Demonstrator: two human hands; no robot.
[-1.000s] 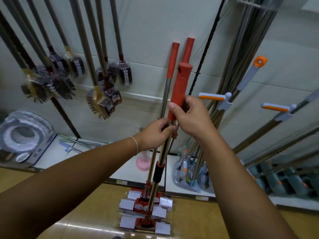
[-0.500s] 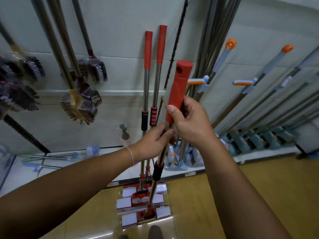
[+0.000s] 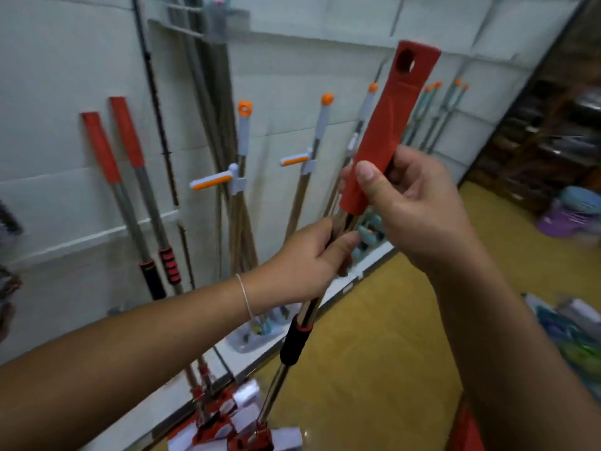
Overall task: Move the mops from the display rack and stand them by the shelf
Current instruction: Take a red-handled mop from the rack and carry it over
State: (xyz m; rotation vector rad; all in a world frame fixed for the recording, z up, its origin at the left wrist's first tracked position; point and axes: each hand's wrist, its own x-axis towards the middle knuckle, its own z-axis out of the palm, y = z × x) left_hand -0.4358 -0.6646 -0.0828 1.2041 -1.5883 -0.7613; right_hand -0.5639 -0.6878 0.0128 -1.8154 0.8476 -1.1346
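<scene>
Mop [image 3: 383, 151] with a red grip and a steel pole was held off the wall, tilted, in both hands. The right hand [image 3: 419, 209] curled its fingers round the lower end of the red grip, thumb pressed on its front. The left hand [image 3: 309, 262] closed round the bare pole just below, above a black sleeve [image 3: 294, 341].

Two more red-handled mops [image 3: 130, 177] leaned against the white wall [image 3: 58, 76] near the left edge, their red-and-white heads [image 3: 224, 415] on the floor [image 3: 374, 369] beside the held mop's head. Between those and the held mop stood a cluster of bronze poles and orange-tipped grey-handled mops [image 3: 242, 148], leaning on the same wall, with further ones behind the red grip. Dark shelving [image 3: 546, 148] ran along the far right.

The held mop's head was cut off by the bottom edge. Goods on the shelving and by the right edge were blurred beyond naming.

Compared with half a second before, the view had swung right: the hanging brushes were gone from the left, the shelving had come in, and the red grip sat larger and higher.
</scene>
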